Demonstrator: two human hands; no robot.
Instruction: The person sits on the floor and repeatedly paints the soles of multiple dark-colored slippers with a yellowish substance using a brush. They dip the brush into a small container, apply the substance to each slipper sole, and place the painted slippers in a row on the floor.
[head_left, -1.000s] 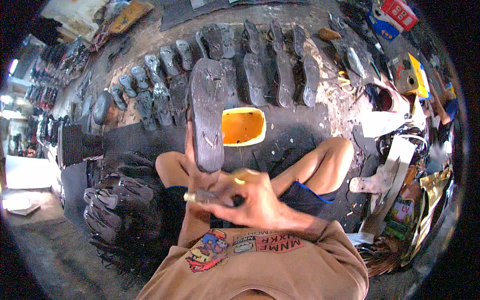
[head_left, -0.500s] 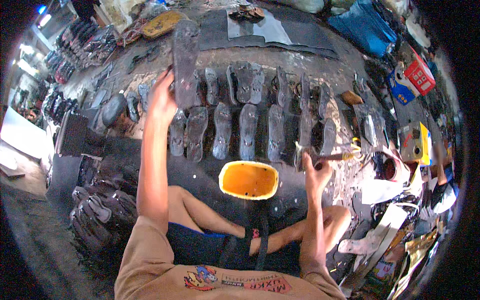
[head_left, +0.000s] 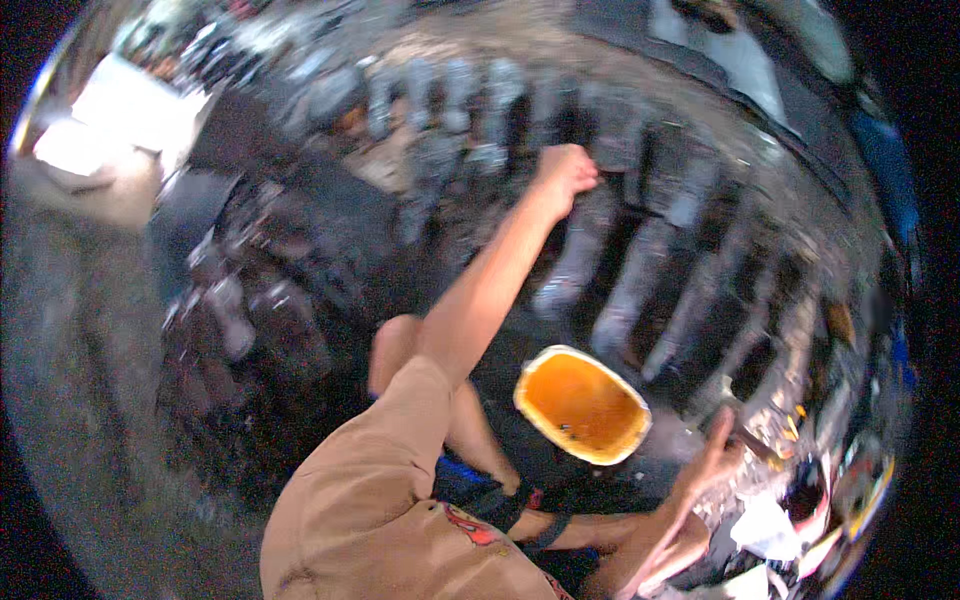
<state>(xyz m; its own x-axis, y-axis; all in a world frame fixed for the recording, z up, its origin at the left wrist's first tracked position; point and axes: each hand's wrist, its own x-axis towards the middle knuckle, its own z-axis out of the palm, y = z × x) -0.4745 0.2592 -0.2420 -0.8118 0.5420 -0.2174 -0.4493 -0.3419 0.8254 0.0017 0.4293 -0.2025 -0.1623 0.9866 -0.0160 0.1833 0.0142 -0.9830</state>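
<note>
The picture is smeared by motion. My left hand (head_left: 565,172) is stretched far forward over a row of grey shoe soles (head_left: 640,290) laid side by side on the dark ground. Its fingers are curled, and the blur hides whether a sole is in them. My right hand (head_left: 712,455) is low at the right, closed on a thin dark brush-like tool (head_left: 748,440). It sits just right of a yellow-orange open container (head_left: 583,405) standing in front of my bare knees.
More soles (head_left: 440,140) run along the far side of the row. A dark heap of shoe parts (head_left: 240,300) lies at the left, a bright white patch (head_left: 110,130) at top left. Packets and scraps (head_left: 800,510) crowd the right edge.
My head has turned and dipped, blurring the view. My left arm, which held a sole up high, has come down toward the row of soles. My right hand stays by the container with its tool.
</note>
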